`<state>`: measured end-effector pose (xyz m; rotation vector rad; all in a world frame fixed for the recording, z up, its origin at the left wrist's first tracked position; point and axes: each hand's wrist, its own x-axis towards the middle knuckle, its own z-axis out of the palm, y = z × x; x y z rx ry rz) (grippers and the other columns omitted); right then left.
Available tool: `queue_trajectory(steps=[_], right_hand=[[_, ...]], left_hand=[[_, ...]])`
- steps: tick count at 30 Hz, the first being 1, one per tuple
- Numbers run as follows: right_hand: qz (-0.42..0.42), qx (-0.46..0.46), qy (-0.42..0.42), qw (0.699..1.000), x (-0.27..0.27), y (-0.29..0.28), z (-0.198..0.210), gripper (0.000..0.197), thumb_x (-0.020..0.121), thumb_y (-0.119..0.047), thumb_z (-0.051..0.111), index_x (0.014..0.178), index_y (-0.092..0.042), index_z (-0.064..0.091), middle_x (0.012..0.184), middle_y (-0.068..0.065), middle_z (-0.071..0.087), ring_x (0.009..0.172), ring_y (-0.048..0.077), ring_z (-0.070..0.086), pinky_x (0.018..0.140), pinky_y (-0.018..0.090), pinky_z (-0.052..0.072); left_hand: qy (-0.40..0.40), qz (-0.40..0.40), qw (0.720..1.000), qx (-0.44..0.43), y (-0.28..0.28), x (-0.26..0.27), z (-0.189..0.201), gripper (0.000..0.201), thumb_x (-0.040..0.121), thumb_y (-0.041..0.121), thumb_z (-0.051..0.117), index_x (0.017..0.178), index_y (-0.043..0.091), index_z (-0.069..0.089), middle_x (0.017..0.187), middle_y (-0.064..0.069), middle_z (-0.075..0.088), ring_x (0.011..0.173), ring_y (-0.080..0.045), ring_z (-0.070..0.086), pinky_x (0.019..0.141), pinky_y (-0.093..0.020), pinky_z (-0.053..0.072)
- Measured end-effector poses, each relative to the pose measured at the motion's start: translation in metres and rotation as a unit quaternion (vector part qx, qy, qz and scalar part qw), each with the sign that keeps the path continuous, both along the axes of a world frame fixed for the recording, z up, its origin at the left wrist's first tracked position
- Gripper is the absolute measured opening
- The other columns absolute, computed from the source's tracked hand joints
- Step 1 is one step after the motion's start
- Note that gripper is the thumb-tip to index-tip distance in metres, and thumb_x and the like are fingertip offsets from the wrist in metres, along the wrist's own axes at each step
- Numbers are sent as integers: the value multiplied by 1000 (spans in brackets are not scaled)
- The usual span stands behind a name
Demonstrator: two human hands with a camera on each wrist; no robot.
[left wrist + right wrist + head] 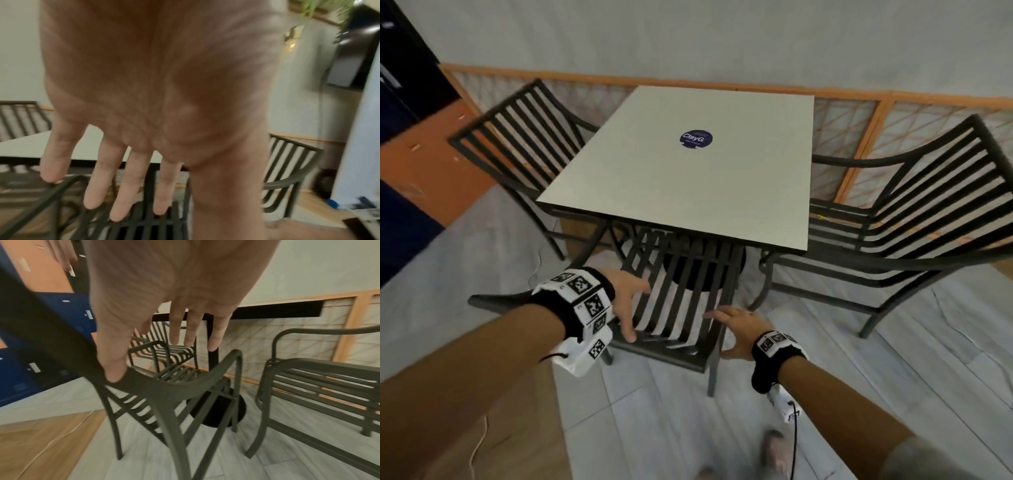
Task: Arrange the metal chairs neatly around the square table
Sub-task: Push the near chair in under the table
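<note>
A person's left hand (627, 301) and right hand (736, 334), fingers spread and straight, hover at the backrest of the near chair (681, 308), the right thumb touching its top rail; it is tucked partly under the square table (688, 164). Beyond, a left chair (517, 137) and a right chair (914, 212) flank the table before a pale wall (722, 37).

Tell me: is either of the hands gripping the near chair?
No: in the head view the left hand and right hand hang open-fingered at the near chair, curled round nothing.
</note>
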<state>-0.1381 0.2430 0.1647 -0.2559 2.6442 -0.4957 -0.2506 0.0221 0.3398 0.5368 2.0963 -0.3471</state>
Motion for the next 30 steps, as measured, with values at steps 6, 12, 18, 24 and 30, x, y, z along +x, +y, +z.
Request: queue_trajectory(steps=[6, 12, 18, 24, 30], right_hand=[[-9, -50, -29, 998, 16, -53, -11, 42, 74, -28, 72, 113, -30, 57, 105, 3, 66, 98, 26, 62, 86, 40, 52], [-64, -82, -25, 994, 41, -70, -10, 24, 77, -8, 57, 97, -21, 63, 85, 1, 61, 82, 22, 56, 73, 27, 39], [-90, -88, -34, 991, 61, -76, -7, 31, 78, -6, 57, 105, -19, 63, 101, 7, 62, 93, 24, 57, 75, 26, 37], [-95, -87, -20, 991, 50, -74, 2, 24, 78, -1, 54, 96, -14, 64, 70, -10, 50, 77, 20, 50, 68, 28, 37], [-86, -85, -29, 992, 60, -69, 8, 19, 78, 0, 54, 90, -10, 64, 75, 2, 60, 74, 21, 52, 68, 32, 46]], left_hand=[[-23, 58, 998, 20, -81, 22, -61, 70, 76, 29, 75, 134, 48, 41, 145, 2, 48, 130, -22, 46, 112, -44, 35], [70, 83, 985, 137, -88, 48, -72, 34, 99, 20, 38, 114, 40, 60, 128, 5, 55, 128, -23, 44, 109, -73, 11], [23, 83, 986, 145, -95, 52, -77, 33, 100, 28, 34, 88, 51, 55, 115, 8, 56, 115, -20, 48, 103, -79, 9], [24, 91, 961, 261, -91, 47, -81, 33, 95, 14, 41, 72, 37, 46, 92, 17, 62, 89, -9, 55, 101, -66, 34], [50, 111, 961, 248, -84, 60, -90, 24, 97, 19, 40, 84, 35, 52, 105, 15, 68, 107, -16, 54, 98, -81, 7]])
